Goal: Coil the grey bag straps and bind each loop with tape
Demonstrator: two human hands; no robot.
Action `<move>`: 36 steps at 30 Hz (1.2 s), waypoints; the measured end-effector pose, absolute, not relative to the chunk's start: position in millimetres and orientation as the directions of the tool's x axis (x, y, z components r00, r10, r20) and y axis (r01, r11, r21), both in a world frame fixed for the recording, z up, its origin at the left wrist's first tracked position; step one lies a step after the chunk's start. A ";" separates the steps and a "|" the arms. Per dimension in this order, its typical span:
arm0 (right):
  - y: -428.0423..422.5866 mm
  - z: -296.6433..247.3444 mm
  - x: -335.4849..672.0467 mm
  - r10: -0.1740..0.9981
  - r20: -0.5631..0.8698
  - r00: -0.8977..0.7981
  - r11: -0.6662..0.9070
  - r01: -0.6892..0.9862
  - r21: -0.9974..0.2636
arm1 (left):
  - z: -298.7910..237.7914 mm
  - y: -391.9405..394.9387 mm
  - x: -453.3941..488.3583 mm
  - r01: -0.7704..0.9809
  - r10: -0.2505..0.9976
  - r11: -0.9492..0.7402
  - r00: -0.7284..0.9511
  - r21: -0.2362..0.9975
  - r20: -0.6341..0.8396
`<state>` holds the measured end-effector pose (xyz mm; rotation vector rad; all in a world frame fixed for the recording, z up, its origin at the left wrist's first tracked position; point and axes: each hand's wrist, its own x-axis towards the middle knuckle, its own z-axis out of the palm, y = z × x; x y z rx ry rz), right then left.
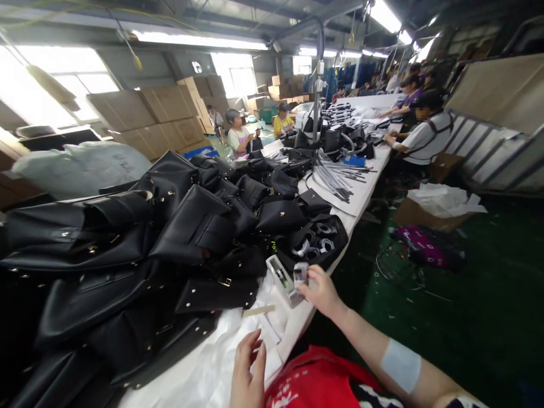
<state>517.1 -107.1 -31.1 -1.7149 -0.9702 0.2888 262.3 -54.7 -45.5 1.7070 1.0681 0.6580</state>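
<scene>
My right hand [322,290] is closed in a pinch on a small clear packet [301,273] held just over a small white open box [281,280] at the table's near edge. My left hand [247,371] lies flat with fingers stretched out on the white sheet [212,362] that covers the table, holding nothing. A thin pale stick [259,310] lies on the sheet between the hands. A big heap of black leather bags [170,238] with metal studs and buckles fills the table to the left of both hands.
A black bag holding rolled pale straps [317,241] sits beyond the box. Grey strips [335,178] lie farther along the long table. Several people work at its far end and right side. Cardboard and a pink bag [420,243] lie on the green floor.
</scene>
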 end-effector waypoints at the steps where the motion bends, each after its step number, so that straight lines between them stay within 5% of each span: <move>1: -108.7 -31.0 542.9 0.664 0.320 0.676 -0.126 0.523 -0.843 | -46.6 -54.4 268.4 0.358 0.882 -0.105 0.465 0.928 -0.079; 5: -103.4 -43.6 640.7 0.484 0.409 0.774 -0.362 0.603 -0.711 | -52.8 -57.3 294.2 0.357 0.901 -0.054 0.419 0.933 -0.108; 11: -42.7 -107.3 721.5 0.574 0.206 0.793 -0.637 0.590 -0.495 | -69.7 -71.6 312.3 0.413 0.947 0.024 0.283 0.910 -0.154; 19: 20.0 -166.3 754.0 0.736 -0.079 0.672 -0.650 0.670 -0.359 | -53.0 -102.7 312.1 0.436 0.915 0.289 0.134 0.852 -0.379; 25: -1.5 -147.1 780.0 0.815 -0.102 0.570 -0.560 0.732 -0.388 | -49.6 -103.5 299.1 0.444 0.876 0.322 0.195 0.836 -0.441; 29: -49.4 -132.5 796.6 0.772 -0.070 0.632 -0.609 0.703 -0.367 | -66.3 -102.3 302.2 0.456 0.854 0.272 0.291 0.847 -0.431; 36: -111.1 -126.8 857.5 0.594 -0.213 0.776 -0.795 0.527 -0.298 | -70.7 -83.8 344.7 0.471 0.844 0.183 0.375 0.863 -0.383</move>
